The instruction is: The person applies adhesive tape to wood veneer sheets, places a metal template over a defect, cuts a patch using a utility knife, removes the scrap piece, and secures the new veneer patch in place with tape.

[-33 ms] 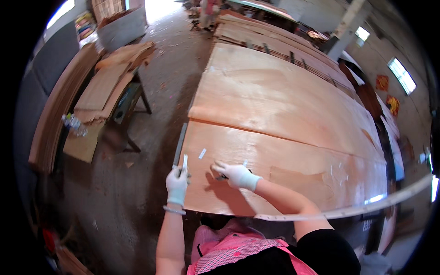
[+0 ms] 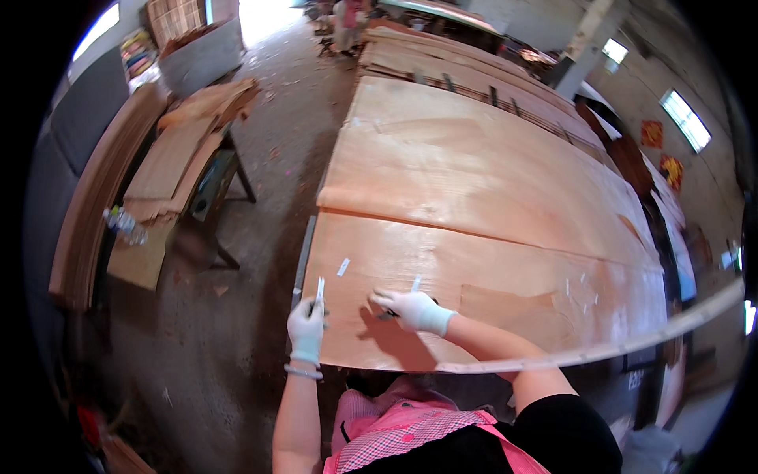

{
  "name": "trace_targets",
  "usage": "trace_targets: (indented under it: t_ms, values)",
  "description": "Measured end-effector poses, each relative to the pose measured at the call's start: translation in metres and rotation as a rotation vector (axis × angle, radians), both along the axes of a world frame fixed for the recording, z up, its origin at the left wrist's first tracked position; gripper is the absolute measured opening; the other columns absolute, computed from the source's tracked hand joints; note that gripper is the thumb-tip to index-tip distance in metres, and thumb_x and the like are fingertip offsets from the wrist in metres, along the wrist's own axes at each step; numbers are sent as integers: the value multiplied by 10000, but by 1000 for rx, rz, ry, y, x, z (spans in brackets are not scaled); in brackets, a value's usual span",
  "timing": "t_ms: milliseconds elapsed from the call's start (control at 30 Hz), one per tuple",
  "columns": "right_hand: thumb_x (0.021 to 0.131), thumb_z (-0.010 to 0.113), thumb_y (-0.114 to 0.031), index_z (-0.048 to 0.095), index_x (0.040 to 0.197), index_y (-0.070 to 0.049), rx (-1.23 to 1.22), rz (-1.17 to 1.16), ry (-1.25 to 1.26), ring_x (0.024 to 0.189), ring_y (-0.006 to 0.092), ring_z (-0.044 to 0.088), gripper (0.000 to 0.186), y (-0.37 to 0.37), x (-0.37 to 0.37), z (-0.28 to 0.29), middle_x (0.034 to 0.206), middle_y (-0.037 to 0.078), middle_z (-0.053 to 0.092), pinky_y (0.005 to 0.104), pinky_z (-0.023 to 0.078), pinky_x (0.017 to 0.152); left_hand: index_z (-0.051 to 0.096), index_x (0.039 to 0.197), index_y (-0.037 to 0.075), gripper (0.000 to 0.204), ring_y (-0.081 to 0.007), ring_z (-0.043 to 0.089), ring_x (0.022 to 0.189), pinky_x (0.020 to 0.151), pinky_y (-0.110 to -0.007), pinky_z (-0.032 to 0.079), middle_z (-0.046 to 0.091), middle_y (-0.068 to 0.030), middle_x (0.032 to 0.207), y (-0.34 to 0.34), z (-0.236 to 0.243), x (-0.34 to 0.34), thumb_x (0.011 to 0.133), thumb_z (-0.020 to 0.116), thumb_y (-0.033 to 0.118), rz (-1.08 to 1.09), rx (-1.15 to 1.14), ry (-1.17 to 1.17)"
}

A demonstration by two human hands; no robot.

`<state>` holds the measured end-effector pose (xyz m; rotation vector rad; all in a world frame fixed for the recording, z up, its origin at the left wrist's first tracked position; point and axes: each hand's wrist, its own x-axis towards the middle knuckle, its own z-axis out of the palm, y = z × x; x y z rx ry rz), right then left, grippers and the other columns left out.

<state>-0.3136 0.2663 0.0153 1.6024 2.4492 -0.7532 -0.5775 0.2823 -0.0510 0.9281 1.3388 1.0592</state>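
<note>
Gripping narrow strip, gloved left hand by glossy wood sheet.

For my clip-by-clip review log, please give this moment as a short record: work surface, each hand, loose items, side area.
Work surface: broad orange-tan wood-like sheet, with a seam beyond it
Left hand: white-gloved, at the sheet's left edge, gripping a thin pale strip that points away from the person
Right hand: white-gloved, above the sheet; small dark object at its fingers, grip unclear
Loose item: small white rectangular piece, lying farther off, between the hands
Side area: clear plastic bottle on a wooden table, left
</note>
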Motion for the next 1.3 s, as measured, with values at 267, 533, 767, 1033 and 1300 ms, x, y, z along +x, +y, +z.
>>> trace_targets:
  t_ms: [267, 533, 767, 1033, 1300]
  values:
    - [814, 564, -73, 556, 1356, -162, 172, -333, 97, 991, 353, 674, 550, -177, 136, -25, 1293, 133, 623, 424, 551, 838, 628, 1073, -12, 207, -72, 481, 421, 386, -207, 371, 685, -95, 843, -111, -1, 38, 1010, 583, 180, -113, -232, -98]
    - [810, 576, -93, 569, 1347, -138, 240, -469, 86, 920, 323, 685, 538, -291, 210, -20, 1203, 97, 668, 412, 559, 773, 615, 1119, 6, 313, -151, 613, 627, 557, -310, 516, 684, -138, 942, -151, 2, 174, 879, 734, 169, -615, 149, 300]
    - [791, 571, -79, 567, 1359, -125, 291, -713, 101, 936, 318, 688, 570, -405, 324, -36, 1224, 125, 664, 409, 557, 795, 572, 1212, 58, 616, -363, 640, 1082, 901, -418, 530, 564, -180, 1354, -179, 5, 312, 687, 856, 211, -756, 635, 798]
    - [792, 646, -59, 617, 1282, -92, 530, -1104, 133, 1078, 295, 661, 492, -495, 460, -54, 1219, 134, 665, 361, 545, 902, 626, 1099, 85, 407, -357, 651, 1035, 864, -449, 530, 616, -139, 1303, -173, -19, 326, 758, 789, 236, -705, 455, 1252]
    - [801, 738, -229, 476, 1415, -139, 231, -842, -131, 1018, 279, 683, 673, -456, 492, -38, 1516, 100, 424, 428, 562, 770, 604, 1162, 25, 443, -348, 597, 1176, 986, -414, 481, 620, -161, 1289, -202, 16, 361, 779, 773, 170, -687, 629, 1087]
